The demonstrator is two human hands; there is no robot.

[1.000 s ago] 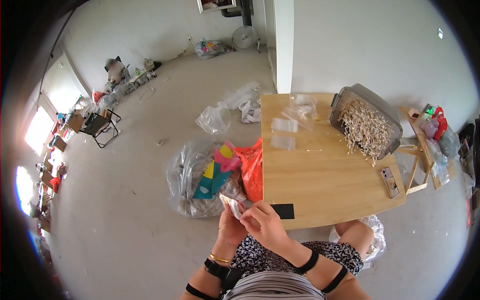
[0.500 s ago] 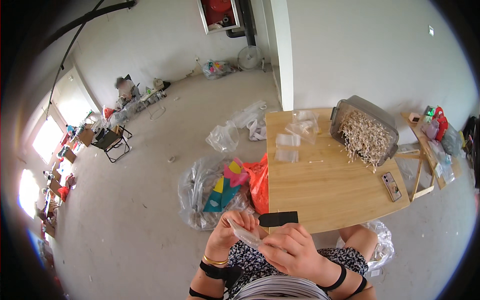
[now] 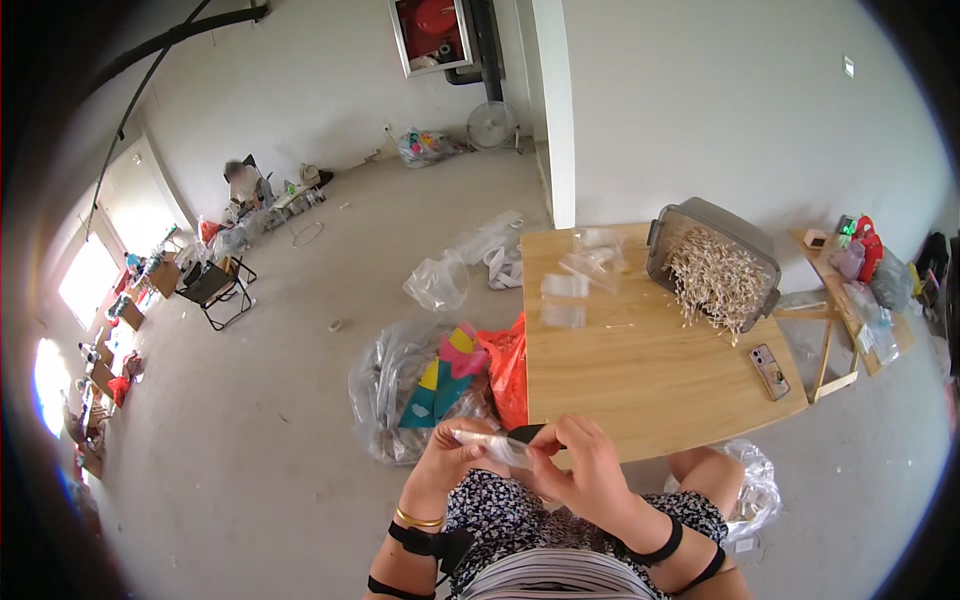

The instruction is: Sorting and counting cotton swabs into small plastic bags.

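Both grips pinch one small clear bag (image 3: 492,446): the left hand (image 3: 448,462) clasps its left end, the right hand (image 3: 583,468) its right end, just off the worktop's (image 3: 640,380) near edge. Farther back lie a phone (image 3: 768,370), a bin (image 3: 714,262) of pale sticks and more bags (image 3: 566,300).

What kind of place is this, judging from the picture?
Probably a bare room used as an informal packing workshop: a concrete floor, a light wooden table bearing a clear plastic tub of small pale sticks, and small clear plastic bags.
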